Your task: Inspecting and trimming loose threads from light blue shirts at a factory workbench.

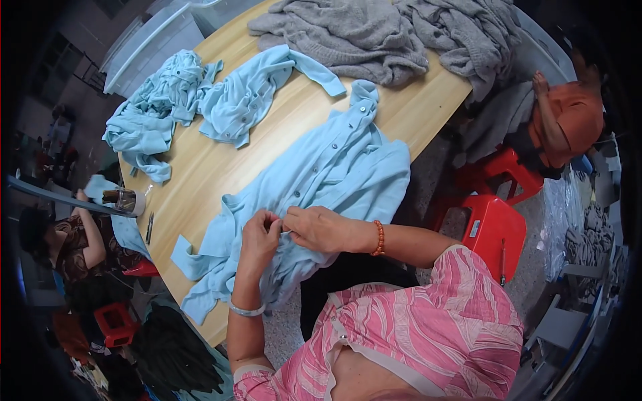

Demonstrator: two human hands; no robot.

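Note:
A light blue buttoned cardigan (pixel 301 167) lies stretched across the near part of the table, its row of dark buttons running away from me. At its near end my left hand (pixel 261 237) is closed, with thumb and forefinger pinching the knit by the button band. Right beside it my right hand (pixel 315 228) is also closed on the cardigan, and the fingertips of both hands almost meet. Any small thing between the fingertips is too hidden to make out. Part of the cardigan hangs over the table edge toward my lap.
On the wooden table (pixel 190 170) lie more light blue cardigans (pixel 244 100) and a heap of grey knitwear (pixel 348 40). A small jar of tools (pixel 127 202) and a slim dark tool (pixel 150 227) sit at the left edge. Red stools (pixel 491 230) and seated co-workers flank the table.

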